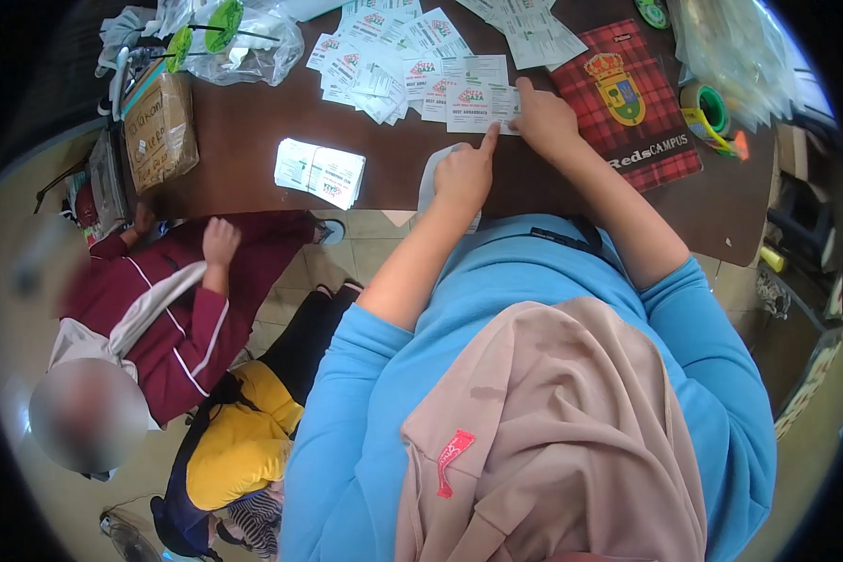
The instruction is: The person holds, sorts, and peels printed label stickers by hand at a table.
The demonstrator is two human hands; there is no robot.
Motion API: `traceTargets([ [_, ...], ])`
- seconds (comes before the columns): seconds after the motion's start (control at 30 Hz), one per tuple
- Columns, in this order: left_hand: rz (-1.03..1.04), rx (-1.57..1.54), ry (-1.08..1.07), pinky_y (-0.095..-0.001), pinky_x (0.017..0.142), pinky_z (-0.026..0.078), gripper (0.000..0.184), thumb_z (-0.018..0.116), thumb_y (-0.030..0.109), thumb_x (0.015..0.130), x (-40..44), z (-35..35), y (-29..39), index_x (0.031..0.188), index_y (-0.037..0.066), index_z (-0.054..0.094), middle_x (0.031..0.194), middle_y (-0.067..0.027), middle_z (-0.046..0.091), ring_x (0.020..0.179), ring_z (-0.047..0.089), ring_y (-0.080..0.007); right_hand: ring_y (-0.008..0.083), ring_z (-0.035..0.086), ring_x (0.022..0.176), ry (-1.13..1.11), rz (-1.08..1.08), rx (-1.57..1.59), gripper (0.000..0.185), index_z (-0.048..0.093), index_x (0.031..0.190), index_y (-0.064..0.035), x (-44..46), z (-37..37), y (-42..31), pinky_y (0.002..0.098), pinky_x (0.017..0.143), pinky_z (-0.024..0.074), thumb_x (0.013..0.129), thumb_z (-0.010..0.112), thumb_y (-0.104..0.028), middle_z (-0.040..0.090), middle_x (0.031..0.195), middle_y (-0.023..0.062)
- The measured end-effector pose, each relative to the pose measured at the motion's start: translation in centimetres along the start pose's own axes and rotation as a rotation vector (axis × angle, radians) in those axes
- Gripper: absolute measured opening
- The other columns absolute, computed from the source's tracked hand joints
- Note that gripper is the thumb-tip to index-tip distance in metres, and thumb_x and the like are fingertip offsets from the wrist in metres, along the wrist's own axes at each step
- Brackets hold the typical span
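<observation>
Printed paper cards [377, 67] with red and green "Pizza Gaza" lettering lie overlapping at the far side of the brown table. The nearest card [476, 105] reads "Beef Arrabbiata". My left hand [463, 176] stretches its index finger to that card's lower edge, its other fingers curled. Partly under this hand is a white sheet [428, 180]; whether the hand grips it is hidden. At the card's right side rests my right hand [545, 120], index finger extended forward and thumb apart from it. To the left sits a banded stack of cards [320, 172].
A red plaid folder [628, 103] lies right of my hands, beside a green tape roll [704, 110] and plastic bags [735, 51]. A wrapped cardboard piece [162, 129] stands at the left edge. A person in maroon [173, 318] sits left; another in yellow [244, 440] is behind.
</observation>
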State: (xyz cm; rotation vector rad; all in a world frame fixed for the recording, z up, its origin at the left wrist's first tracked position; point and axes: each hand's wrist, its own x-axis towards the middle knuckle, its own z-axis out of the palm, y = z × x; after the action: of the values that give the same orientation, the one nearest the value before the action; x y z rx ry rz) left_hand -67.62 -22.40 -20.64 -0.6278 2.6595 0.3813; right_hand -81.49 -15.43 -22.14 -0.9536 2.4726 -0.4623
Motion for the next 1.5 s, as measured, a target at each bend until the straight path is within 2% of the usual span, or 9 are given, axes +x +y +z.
traceTargets([
  [0.17,0.041,-0.125,0.091,-0.038,0.063,0.048,0.048,0.047,0.007,0.078,-0.6,0.3,-1.6,0.124,0.02,0.045,0.075,-0.0144,0.058,0.068,0.059,-0.0303,0.0257,0.054,0.088,0.145,-0.185,-0.399,0.046,0.053,0.091,-0.0062,0.0,-1.3,0.9,0.0393,0.071,0.044,0.055,0.077,-0.02,0.054,0.093,0.0099],
  [0.27,0.072,-0.56,0.378,-0.0353,0.066,0.048,0.032,0.049,0.008,0.081,-1.7,0.0,-3.3,0.112,0.012,0.056,0.086,-0.0153,0.062,0.074,0.061,-0.0258,0.0229,0.05,0.091,0.063,-0.186,-0.374,0.047,0.054,0.091,-0.0079,0.2,-1.5,1.3,0.0381,0.074,0.0421,0.053,0.078,-0.02,0.049,0.097,0.0063],
  [0.47,-0.427,-1.527,0.249,-0.0238,0.062,0.044,0.024,0.048,0.014,0.087,-4.2,-0.8,-6.7,0.104,0.002,0.059,0.085,-0.0054,0.062,0.072,0.058,-0.0114,0.0264,0.055,0.086,0.026,-0.177,-0.253,0.043,0.053,0.091,-0.0082,0.3,-1.1,1.4,0.0422,0.072,0.0411,0.054,0.075,-0.015,0.054,0.091,0.0091],
  [0.6,-0.481,-1.715,0.204,-0.0221,0.061,0.047,0.027,0.052,0.011,0.086,-5.0,-2.8,-6.7,0.11,0.0,0.054,0.09,-0.0055,0.059,0.074,0.057,-0.0088,0.0283,0.059,0.081,-0.102,-0.107,0.174,0.035,0.058,0.09,-0.0038,0.6,-2.5,1.8,0.0394,0.071,0.043,0.061,0.072,-0.017,0.061,0.085,0.0143],
  [0.8,-0.337,-1.72,0.307,-0.022,0.059,0.05,0.029,0.054,0.007,0.084,-4.5,-5.1,-5.3,0.111,-0.001,0.051,0.086,-0.0049,0.057,0.068,0.056,-0.0093,0.0285,0.059,0.085,-0.032,-0.028,0.671,0.038,0.06,0.101,-0.0036,3.1,-5.5,3.1,0.0345,0.075,0.0445,0.071,0.067,-0.027,0.062,0.091,0.0129],
  [0.87,-0.317,-1.706,0.321,-0.022,0.058,0.05,0.028,0.054,0.007,0.084,-4.1,-5.6,-4.7,0.111,-0.001,0.052,0.085,-0.0045,0.056,0.067,0.056,-0.0086,0.0279,0.055,0.092,0.545,-0.198,-0.144,0.038,0.059,0.103,-0.0074,3.0,-6.3,1.8,0.0338,0.079,0.0424,0.072,0.067,-0.027,0.059,0.096,0.0123],
  [0.97,-0.305,-1.664,0.363,-0.0211,0.055,0.048,0.026,0.054,0.007,0.084,-3.7,-6.1,-4.1,0.109,-0.001,0.053,0.082,-0.0037,0.055,0.064,0.054,-0.007,0.0262,0.05,0.096,0.22,-0.529,0.503,0.033,0.06,0.099,-0.0116,1.0,-7.1,-1.3,0.0362,0.082,0.0386,0.07,0.067,-0.025,0.056,0.098,0.0097],
  [1.13,-0.305,-1.596,0.428,-0.0187,0.049,0.042,0.023,0.053,0.008,0.084,-3.1,-5.6,-3.7,0.105,-0.001,0.055,0.078,-0.0031,0.055,0.06,0.05,-0.0051,0.0209,0.051,0.088,0.134,-0.891,0.277,0.023,0.061,0.086,-0.0149,-4.5,-5.1,-5.7,0.0341,0.076,0.0371,0.064,0.068,-0.016,0.054,0.087,0.0018],
  [1.5,-0.448,-1.563,0.377,-0.0201,0.043,0.039,0.017,0.05,0.006,0.084,-3.2,-4.5,-3.1,0.099,-0.001,0.054,0.069,-0.0044,0.056,0.054,0.05,-0.0067,0.0164,0.05,0.081,0.373,-0.965,0.176,0.016,0.057,0.075,-0.0132,-6.3,-3.6,-5.2,0.0329,0.072,0.0362,0.061,0.065,-0.014,0.052,0.083,-0.001],
])
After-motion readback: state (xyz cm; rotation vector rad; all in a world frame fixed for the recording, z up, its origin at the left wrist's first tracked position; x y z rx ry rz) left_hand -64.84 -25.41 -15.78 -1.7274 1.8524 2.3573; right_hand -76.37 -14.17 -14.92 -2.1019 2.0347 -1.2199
